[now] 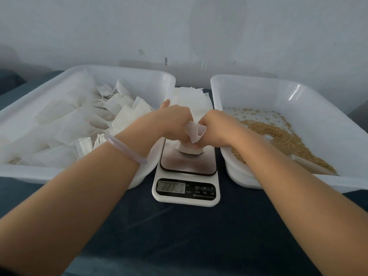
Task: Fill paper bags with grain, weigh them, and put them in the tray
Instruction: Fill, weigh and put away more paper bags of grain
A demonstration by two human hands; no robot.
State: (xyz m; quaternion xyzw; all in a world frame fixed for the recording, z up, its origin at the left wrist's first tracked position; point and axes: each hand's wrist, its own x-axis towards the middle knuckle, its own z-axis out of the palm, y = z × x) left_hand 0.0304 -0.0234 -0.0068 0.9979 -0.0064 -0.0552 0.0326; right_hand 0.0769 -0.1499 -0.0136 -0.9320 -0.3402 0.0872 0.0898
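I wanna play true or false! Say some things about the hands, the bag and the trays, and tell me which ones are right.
1. Both hands hold the paper bag on the scale. True: the left hand and the right hand grip the top of the paper bag, whose bottom sits on the scale.
2. The grain lies in the left tray. False: the grain is in the right tray; the left tray holds white paper bags.
3. A bracelet is on the left wrist. True: see the bracelet.
4. The scale's display is blank. False: the display shows digits.
5. The scale stands between the two trays. True.
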